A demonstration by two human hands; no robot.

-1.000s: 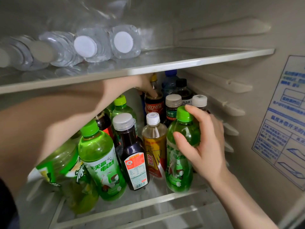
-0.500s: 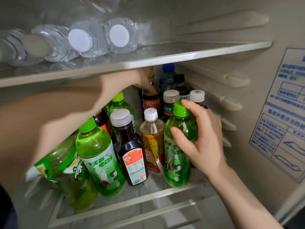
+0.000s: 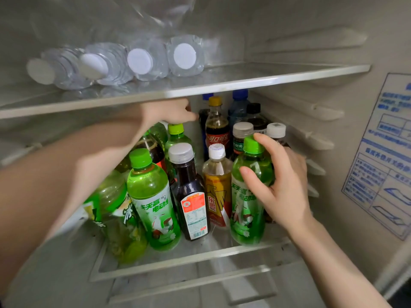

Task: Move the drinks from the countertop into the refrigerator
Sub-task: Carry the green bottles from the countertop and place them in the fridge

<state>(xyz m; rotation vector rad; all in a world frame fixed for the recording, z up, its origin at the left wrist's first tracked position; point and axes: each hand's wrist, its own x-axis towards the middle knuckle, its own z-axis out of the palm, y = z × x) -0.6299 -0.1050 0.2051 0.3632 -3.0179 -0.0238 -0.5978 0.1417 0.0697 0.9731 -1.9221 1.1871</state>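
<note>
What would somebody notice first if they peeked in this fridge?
The crowd of colourful drink bottles standing on the lower shelf, with the right hand gripping a bright green bottle at the front. Above, clear water bottles lie on their sides on the upper shelf, white ends facing out.

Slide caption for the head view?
Right hand grips a green bottle on the lower shelf; left hand near the cola bottle.
</note>
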